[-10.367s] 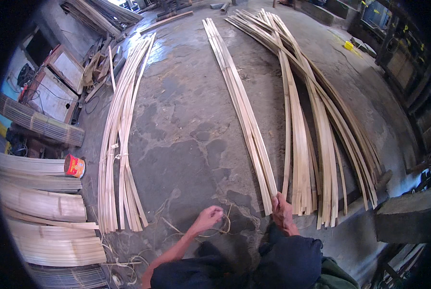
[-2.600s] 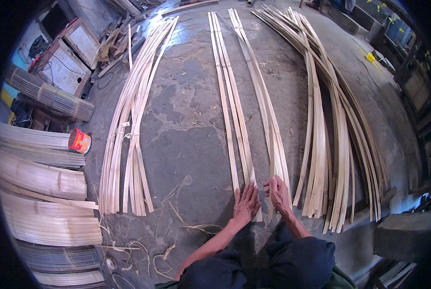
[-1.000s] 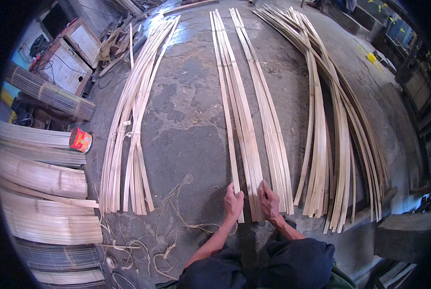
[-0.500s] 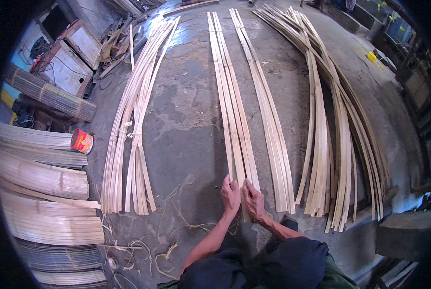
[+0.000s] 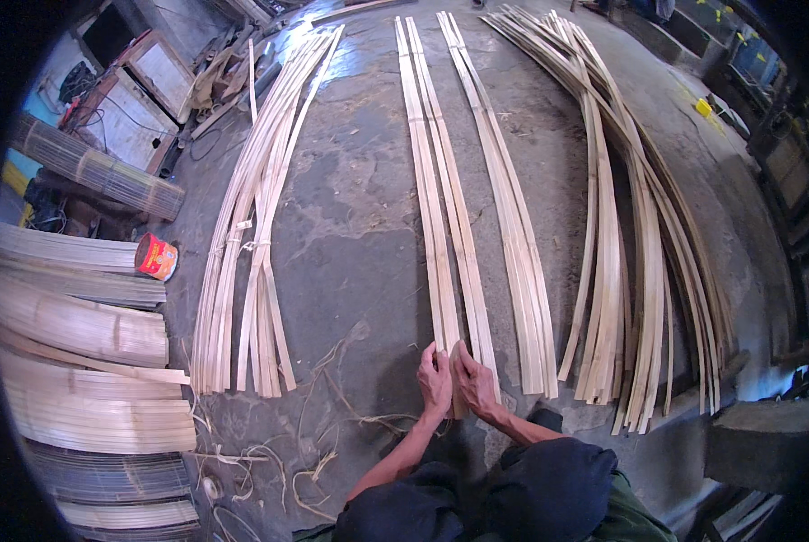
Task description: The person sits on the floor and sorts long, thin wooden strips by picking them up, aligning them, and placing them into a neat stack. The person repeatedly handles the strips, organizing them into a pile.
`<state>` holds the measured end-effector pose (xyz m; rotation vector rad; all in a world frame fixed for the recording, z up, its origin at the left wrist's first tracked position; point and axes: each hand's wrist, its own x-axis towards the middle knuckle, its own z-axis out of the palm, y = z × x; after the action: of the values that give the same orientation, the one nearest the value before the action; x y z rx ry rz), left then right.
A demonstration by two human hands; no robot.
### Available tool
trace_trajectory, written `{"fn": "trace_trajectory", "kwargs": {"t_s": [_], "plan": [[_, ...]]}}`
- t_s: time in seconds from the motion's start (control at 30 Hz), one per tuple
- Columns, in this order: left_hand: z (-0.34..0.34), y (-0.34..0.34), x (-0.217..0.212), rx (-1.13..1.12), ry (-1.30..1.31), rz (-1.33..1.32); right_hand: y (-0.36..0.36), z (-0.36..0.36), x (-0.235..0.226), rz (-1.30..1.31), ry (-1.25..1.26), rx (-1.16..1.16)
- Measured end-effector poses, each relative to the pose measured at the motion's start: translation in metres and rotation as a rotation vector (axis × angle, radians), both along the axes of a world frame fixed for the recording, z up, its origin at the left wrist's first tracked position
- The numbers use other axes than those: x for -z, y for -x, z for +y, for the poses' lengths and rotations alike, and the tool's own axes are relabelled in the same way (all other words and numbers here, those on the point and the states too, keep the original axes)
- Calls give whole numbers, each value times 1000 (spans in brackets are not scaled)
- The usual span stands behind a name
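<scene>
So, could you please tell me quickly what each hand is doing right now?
Left hand: fingers curled on the near end of the middle bamboo strips.
Right hand: resting on the same strip ends; a closed grip cannot be told.

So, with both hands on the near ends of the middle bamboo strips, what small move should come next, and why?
Probably press the left hand and right hand together to square the near ends of the middle bamboo strips. The hands sit side by side on those ends, which look slightly uneven, while the neighbouring strip group lies apart to the right on the concrete floor.
</scene>
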<state>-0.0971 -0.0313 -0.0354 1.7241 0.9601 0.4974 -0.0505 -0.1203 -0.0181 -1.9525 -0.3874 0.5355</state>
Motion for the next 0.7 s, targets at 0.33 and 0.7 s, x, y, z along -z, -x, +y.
{"fn": "trace_trajectory", "kwargs": {"t_s": [0.33, 0.7], "plan": [[4, 1, -8, -64, 7, -24, 6, 10, -1, 65, -180, -55], [24, 14, 15, -115, 238, -24, 16, 19, 39, -124, -187, -139]]}}
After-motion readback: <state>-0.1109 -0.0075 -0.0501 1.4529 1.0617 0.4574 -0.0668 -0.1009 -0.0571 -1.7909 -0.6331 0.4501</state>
